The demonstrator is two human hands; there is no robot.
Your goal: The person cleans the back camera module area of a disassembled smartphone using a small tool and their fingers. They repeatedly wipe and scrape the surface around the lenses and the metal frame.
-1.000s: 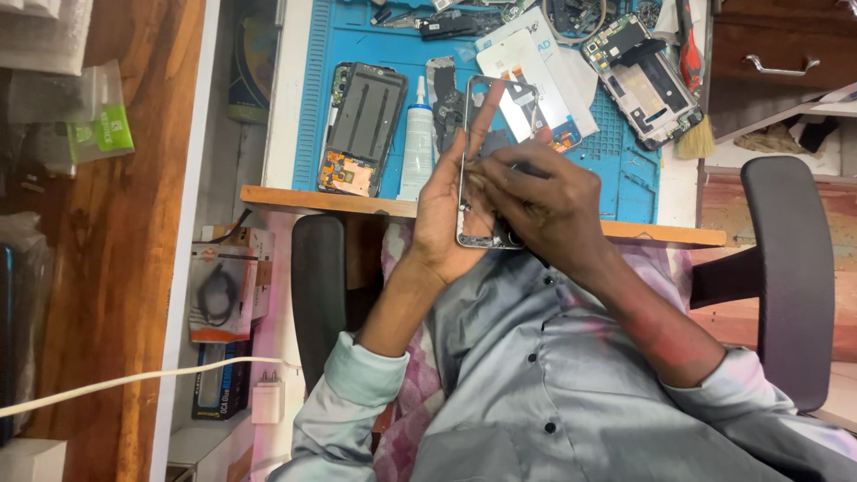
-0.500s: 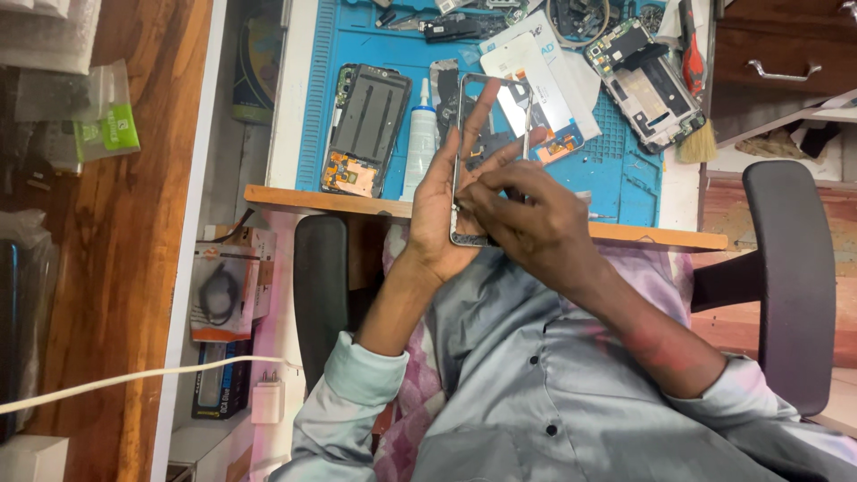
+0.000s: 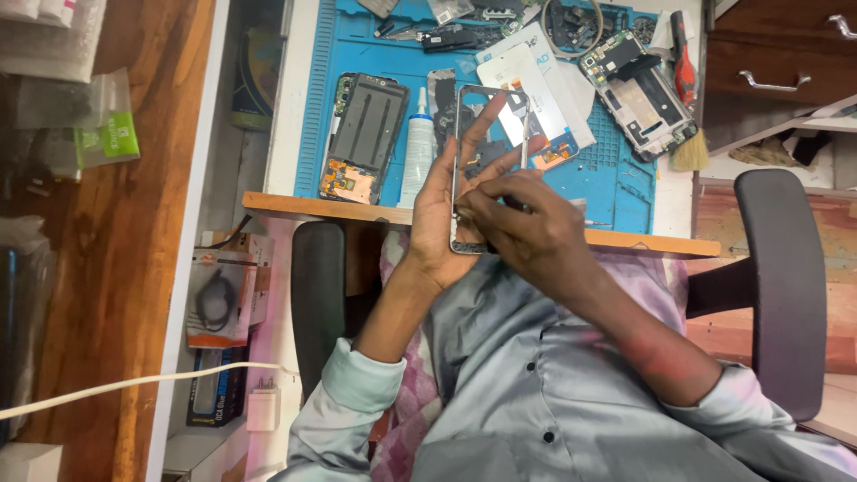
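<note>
While the left hand (image 3: 437, 214) grips the phone frame (image 3: 478, 165) upright, the right hand (image 3: 527, 228), pinching a thin tool (image 3: 525, 134) at two o'clock, should work gently.

We are wearing a shiny grey button-up shirt (image 3: 571, 393), sleeves rolled toward the elbows, dark buttons showing lower centre.

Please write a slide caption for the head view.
Left hand holds a phone frame; right hand works on it.
</note>
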